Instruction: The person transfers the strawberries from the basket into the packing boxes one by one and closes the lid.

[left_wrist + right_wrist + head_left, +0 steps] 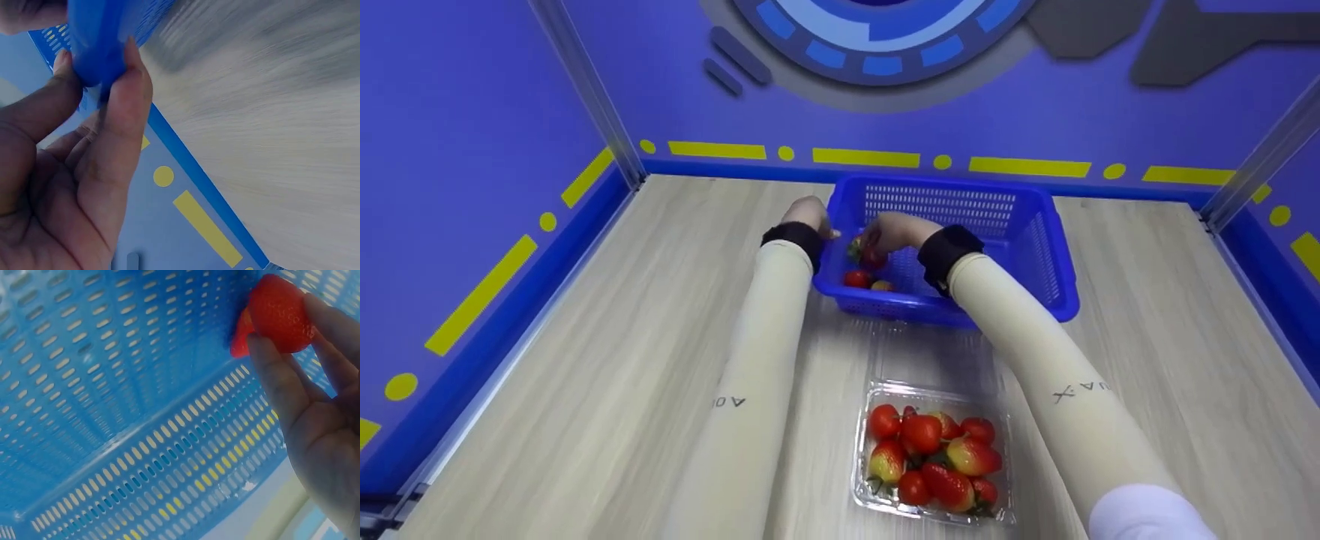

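Thumb and fingers of the right hand (896,231) make a grip round a red strawberry (281,314), pinching it from opposite sides inside the blue basket (885,298), near its left end. Seen from the right wrist, the held fruit turns a rounded red face to the camera; its long axis is foreshortened, and I cannot tell where its tip points. Green leaves show at its left in the head view, though whether they belong to it is unclear. Nearer the front rim lie a red fruit (857,279) and a yellowish fruit (883,286).

The left hand (810,215) holds the basket's left rim, thumb on one face and a finger on the other. The basket stands upright on the wooden desk (697,300), its long axis running left to right. Nearer the person, an open clear container (858,465) is filled with strawberries and rounder red fruits. One long strawberry (949,487) slants from upper left to lower right; a yellow-and-red one (887,460) has its leafy end toward the person.
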{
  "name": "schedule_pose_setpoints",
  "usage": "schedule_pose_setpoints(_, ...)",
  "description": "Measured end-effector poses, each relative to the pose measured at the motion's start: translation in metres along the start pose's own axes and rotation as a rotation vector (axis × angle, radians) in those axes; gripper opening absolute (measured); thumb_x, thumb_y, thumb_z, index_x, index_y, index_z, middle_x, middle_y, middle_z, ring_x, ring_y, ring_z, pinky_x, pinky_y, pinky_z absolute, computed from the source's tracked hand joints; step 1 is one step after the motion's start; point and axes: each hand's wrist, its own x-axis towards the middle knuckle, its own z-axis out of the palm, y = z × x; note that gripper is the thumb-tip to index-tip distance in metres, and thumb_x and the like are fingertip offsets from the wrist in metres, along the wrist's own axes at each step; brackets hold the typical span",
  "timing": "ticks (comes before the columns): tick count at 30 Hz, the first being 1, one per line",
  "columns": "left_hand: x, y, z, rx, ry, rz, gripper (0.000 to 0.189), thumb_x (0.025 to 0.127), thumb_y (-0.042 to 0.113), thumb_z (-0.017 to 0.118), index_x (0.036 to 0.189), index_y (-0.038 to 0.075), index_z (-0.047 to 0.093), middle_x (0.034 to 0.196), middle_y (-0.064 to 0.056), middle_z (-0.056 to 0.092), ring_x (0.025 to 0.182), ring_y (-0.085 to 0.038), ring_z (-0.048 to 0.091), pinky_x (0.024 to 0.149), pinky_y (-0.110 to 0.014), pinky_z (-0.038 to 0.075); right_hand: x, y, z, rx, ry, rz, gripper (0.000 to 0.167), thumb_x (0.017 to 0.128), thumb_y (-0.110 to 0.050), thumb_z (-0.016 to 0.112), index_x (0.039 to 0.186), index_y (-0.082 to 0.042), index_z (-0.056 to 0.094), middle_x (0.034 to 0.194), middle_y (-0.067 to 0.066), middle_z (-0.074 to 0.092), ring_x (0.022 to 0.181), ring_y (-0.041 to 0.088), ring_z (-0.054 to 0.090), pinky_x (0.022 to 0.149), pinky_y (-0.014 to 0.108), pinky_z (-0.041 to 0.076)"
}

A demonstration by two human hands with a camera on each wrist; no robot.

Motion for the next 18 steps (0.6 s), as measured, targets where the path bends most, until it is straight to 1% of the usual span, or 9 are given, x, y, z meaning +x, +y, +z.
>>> schedule_pose_setpoints(1, -0.018, 0.004, -0.009, -0.055, -0.037, -0.014, 0.042, 0.092, 0.032, 0.077, 0.119, 0.001, 0.072, 0.127, -0.014, 0.071, 0.116, -0.025, 0.068, 0.105, -0.035, 0.055, -0.002, 0.000, -0.002, 0.002, 0.010, -0.005, 0.033, 0.088, 0.004, 0.062, 0.120, 0.004, 0.071, 0.123, 0.024, 0.072, 0.113, 0.035, 0.069, 0.099, 0.040, 0.058)
schedule_pose_setpoints(3, -0.040, 0.008, -0.019, -0.143, -0.069, -0.044, 0.037, 0.095, 0.025, 0.073, 0.122, 0.000, 0.071, 0.127, -0.015, 0.071, 0.113, -0.026, 0.070, 0.102, -0.035, 0.058, -0.005, 0.000, -0.006, 0.004, 0.029, -0.013, 0.034, 0.088, 0.003, 0.062, 0.121, 0.004, 0.071, 0.124, 0.025, 0.072, 0.113, 0.036, 0.068, 0.099, 0.041, 0.058)
schedule_pose_setpoints(4, -0.055, 0.012, -0.025, -0.194, -0.104, -0.059, 0.038, 0.098, 0.021, 0.070, 0.127, -0.002, 0.068, 0.132, -0.017, 0.069, 0.118, -0.028, 0.069, 0.105, -0.037, 0.057, -0.006, 0.001, -0.008, 0.008, 0.036, -0.014, 0.035, 0.088, 0.004, 0.061, 0.121, 0.005, 0.070, 0.124, 0.025, 0.071, 0.114, 0.036, 0.068, 0.100, 0.042, 0.058)
schedule_pose_setpoints(5, -0.062, 0.013, -0.028, -0.223, -0.127, -0.074, 0.038, 0.099, 0.020, 0.068, 0.130, -0.001, 0.067, 0.135, -0.017, 0.068, 0.120, -0.028, 0.069, 0.105, -0.036, 0.057, -0.008, 0.002, -0.009, 0.010, 0.042, -0.012, 0.036, 0.087, 0.003, 0.061, 0.122, 0.005, 0.070, 0.125, 0.026, 0.071, 0.115, 0.037, 0.068, 0.100, 0.042, 0.057)
schedule_pose_setpoints(9, -0.077, 0.015, -0.036, -0.244, -0.168, -0.072, 0.051, 0.101, 0.027, 0.064, 0.143, 0.000, 0.056, 0.146, -0.017, 0.060, 0.133, -0.030, 0.061, 0.114, -0.038, 0.050, -0.015, 0.008, -0.014, 0.026, 0.055, 0.005, 0.039, 0.086, 0.002, 0.060, 0.123, 0.006, 0.069, 0.127, 0.026, 0.070, 0.118, 0.037, 0.066, 0.101, 0.041, 0.057)
schedule_pose_setpoints(12, -0.078, 0.014, -0.041, -0.213, -0.118, -0.005, 0.056, 0.101, 0.033, 0.062, 0.143, -0.002, 0.053, 0.148, -0.018, 0.058, 0.136, -0.030, 0.057, 0.117, -0.040, 0.047, -0.023, 0.013, -0.021, 0.022, 0.086, 0.008, 0.039, 0.085, 0.001, 0.061, 0.123, 0.005, 0.070, 0.125, 0.026, 0.071, 0.115, 0.035, 0.067, 0.098, 0.038, 0.056)
schedule_pose_setpoints(13, -0.075, 0.014, -0.042, -0.204, -0.083, 0.024, 0.049, 0.100, 0.033, 0.063, 0.133, -0.003, 0.060, 0.134, -0.017, 0.066, 0.124, -0.028, 0.062, 0.111, -0.037, 0.051, -0.026, 0.015, -0.023, 0.017, 0.102, 0.002, 0.038, 0.085, 0.001, 0.061, 0.121, 0.005, 0.071, 0.124, 0.026, 0.072, 0.113, 0.035, 0.067, 0.096, 0.038, 0.056)
schedule_pose_setpoints(15, -0.073, 0.015, -0.044, -0.203, -0.019, 0.082, 0.033, 0.099, 0.032, 0.063, 0.108, 0.000, 0.065, 0.109, -0.011, 0.067, 0.101, -0.023, 0.062, 0.093, -0.031, 0.054, -0.033, 0.017, -0.029, 0.012, 0.139, 0.002, 0.037, 0.085, 0.000, 0.061, 0.119, 0.004, 0.072, 0.120, 0.025, 0.073, 0.108, 0.034, 0.068, 0.093, 0.036, 0.056)
schedule_pose_setpoints(18, -0.071, 0.018, -0.048, -0.170, 0.044, 0.170, 0.035, 0.098, 0.030, 0.065, 0.074, 0.007, 0.054, 0.074, 0.000, 0.050, 0.068, -0.013, 0.043, 0.065, -0.026, 0.038, -0.043, 0.021, -0.037, 0.021, 0.188, -0.006, 0.034, 0.085, 0.001, 0.062, 0.117, 0.004, 0.073, 0.116, 0.025, 0.074, 0.101, 0.032, 0.070, 0.090, 0.035, 0.056)
